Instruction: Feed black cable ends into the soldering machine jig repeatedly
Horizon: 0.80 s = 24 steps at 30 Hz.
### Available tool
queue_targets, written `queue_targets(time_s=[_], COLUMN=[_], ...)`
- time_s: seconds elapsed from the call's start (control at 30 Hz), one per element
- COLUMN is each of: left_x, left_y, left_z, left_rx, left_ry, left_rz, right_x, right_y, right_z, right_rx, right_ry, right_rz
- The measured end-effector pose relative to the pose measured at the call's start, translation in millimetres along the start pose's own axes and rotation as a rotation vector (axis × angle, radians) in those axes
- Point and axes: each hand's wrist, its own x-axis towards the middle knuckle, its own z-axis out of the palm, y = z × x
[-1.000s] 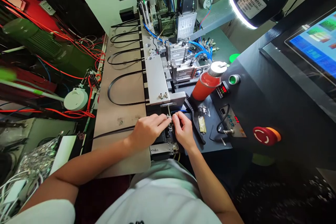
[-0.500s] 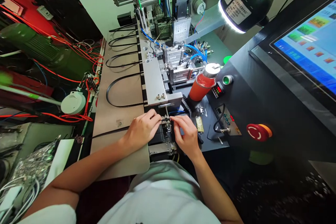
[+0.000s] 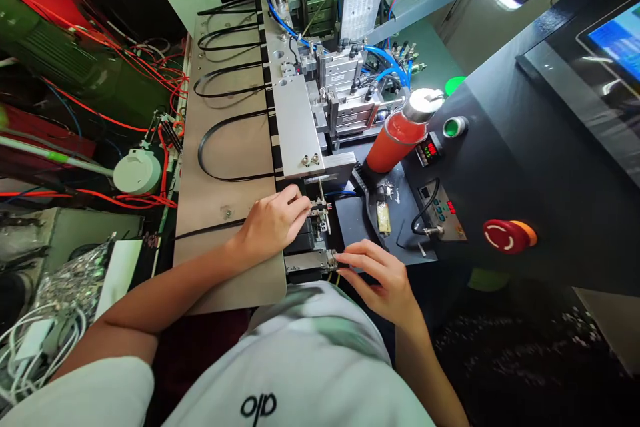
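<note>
Well, a thin black cable (image 3: 210,229) (nearly straight).

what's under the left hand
The tan metal plate's right edge passes beneath the left hand, and a black cable disappears under it. The cable's covered stretch and anything between the palm and plate can't be seen.

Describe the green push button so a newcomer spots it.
Find the black console on the right, then the red bottle beside it. Just right of the bottle is the green push button: silver-ringed, unlike the plain green disc behind, and smaller than the red emergency-stop button.
</note>
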Motion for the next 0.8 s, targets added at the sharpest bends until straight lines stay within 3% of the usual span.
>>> queue_targets(time_s=[0.2, 0.5, 0.8], left_x=[0, -1, -2], left_y=[0, -2, 3], left_z=[-0.6, -0.8, -5.5], left_rx=[-0.016, -0.026, -0.048], left_ry=[0.004, 0.009, -0.071], left_rz=[-0.009, -0.008, -0.074], right_x=[-4, -6, -23], right_y=[6, 6, -4], right_z=[12, 11, -12], right_rx=[0.029, 0.071, -0.038], right_ry=[0.094, 0.123, 0.406], right_rz=[-0.004, 0.009, 0.076])
